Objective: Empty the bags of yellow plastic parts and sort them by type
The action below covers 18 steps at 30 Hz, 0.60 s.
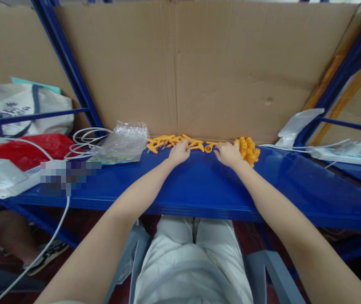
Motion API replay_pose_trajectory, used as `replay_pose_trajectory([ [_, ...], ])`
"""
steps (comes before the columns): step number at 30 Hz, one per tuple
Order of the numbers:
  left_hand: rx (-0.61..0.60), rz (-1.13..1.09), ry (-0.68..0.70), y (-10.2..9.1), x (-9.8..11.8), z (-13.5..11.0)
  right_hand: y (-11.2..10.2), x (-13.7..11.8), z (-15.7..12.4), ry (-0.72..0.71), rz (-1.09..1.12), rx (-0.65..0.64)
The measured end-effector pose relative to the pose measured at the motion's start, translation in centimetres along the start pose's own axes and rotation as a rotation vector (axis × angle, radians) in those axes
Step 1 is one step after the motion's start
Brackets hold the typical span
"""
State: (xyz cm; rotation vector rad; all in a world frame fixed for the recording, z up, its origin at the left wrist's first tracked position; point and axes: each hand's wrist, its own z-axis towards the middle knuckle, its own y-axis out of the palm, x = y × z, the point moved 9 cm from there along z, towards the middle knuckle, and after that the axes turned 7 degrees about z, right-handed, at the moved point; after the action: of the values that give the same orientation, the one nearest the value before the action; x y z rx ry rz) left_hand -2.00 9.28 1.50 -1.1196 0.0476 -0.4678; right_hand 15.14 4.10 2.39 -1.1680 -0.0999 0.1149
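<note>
A row of small orange plastic parts (164, 142) lies along the back of the blue metal shelf (199, 185), against a cardboard wall. My left hand (179, 152) rests at the row's right end, its fingers curled over one orange piece. My right hand (228, 154) sits a little to the right, its fingertips closed near a small orange part (209, 147) and its far side touching a pile of orange nut-like pieces (249, 150). What each hand grips is too small to name.
A clear plastic bag (122, 143) and coiled white cables (85, 141) lie left of the parts. Further left are a red bag (25, 150), a white tote (22, 107) and a white charger (0, 171). A white power strip (345, 157) lies at right.
</note>
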Motion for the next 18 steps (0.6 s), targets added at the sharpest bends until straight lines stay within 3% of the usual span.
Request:
replay_pose_trajectory([
  [10, -0.019, 0.072, 0.122, 0.6, 0.8, 0.0, 3.2, 0.3, 1.2, 0.028, -0.220, -0.065],
  [18, -0.041, 0.096, 0.124, 0.6, 1.2, -0.2, 3.1, 0.3, 1.1, 0.059, -0.312, -0.110],
])
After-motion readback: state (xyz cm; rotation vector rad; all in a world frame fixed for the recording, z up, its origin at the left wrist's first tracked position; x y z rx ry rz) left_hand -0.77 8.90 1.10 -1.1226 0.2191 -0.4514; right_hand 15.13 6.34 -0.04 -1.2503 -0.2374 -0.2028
